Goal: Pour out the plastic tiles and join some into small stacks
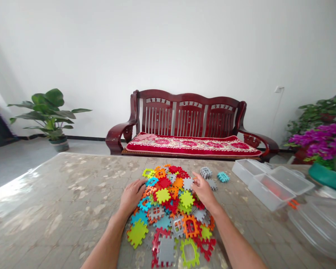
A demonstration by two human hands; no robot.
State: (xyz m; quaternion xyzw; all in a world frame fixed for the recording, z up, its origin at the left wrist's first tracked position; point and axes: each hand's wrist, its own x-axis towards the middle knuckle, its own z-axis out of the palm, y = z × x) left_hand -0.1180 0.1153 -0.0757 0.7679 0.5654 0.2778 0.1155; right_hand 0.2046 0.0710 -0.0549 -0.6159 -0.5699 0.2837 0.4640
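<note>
A heap of flat plastic interlocking tiles (172,209) in red, orange, green, blue and grey lies on the marbled table (58,194). My left hand (132,196) rests palm down on the heap's left edge, fingers bent over the tiles. On the right side of the heap my right hand (203,190) reaches in, its fingertips touching a grey tile (188,183). Whether either hand grips a tile is hidden. A grey block (206,172) and a blue block (223,176) lie apart just beyond the heap.
Clear plastic boxes (264,183) and a lid (322,224) stand at the right of the table. A pot of purple flowers (326,149) sits at the far right. Behind the table are a red wooden bench (189,127) and a leafy plant (50,112).
</note>
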